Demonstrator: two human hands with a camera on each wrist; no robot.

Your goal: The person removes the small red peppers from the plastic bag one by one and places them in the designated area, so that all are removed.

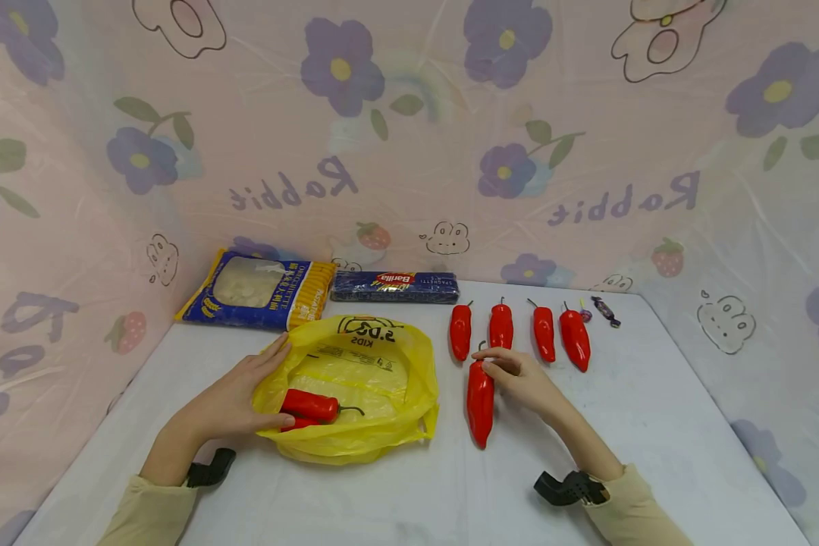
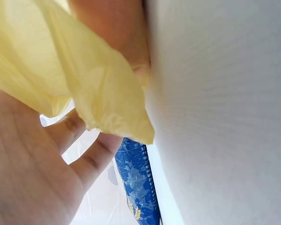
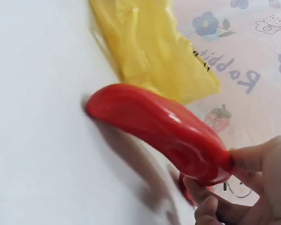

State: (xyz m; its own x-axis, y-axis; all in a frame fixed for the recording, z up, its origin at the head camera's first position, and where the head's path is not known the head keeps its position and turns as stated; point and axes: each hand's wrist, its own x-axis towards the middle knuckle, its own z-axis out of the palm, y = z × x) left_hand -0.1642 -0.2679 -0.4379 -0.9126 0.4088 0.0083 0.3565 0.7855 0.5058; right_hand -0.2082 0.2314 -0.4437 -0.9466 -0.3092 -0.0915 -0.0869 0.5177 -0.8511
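Observation:
A yellow plastic bag lies with its mouth open toward me. My left hand holds its left side, thumb at the rim and fingers along the outside; in the left wrist view the bag film covers part of these fingers. Inside the bag lie red peppers, one with its dark stem showing. To the right of the bag, my right hand pinches another red pepper near its stem end. The right wrist view shows this held pepper tilted, tip close over the table.
Several more red peppers lie in a row behind my right hand. Beside them are a wrapped candy and a small lollipop. A blue-and-yellow orecchiette bag and a Barilla spaghetti box lie along the patterned back curtain.

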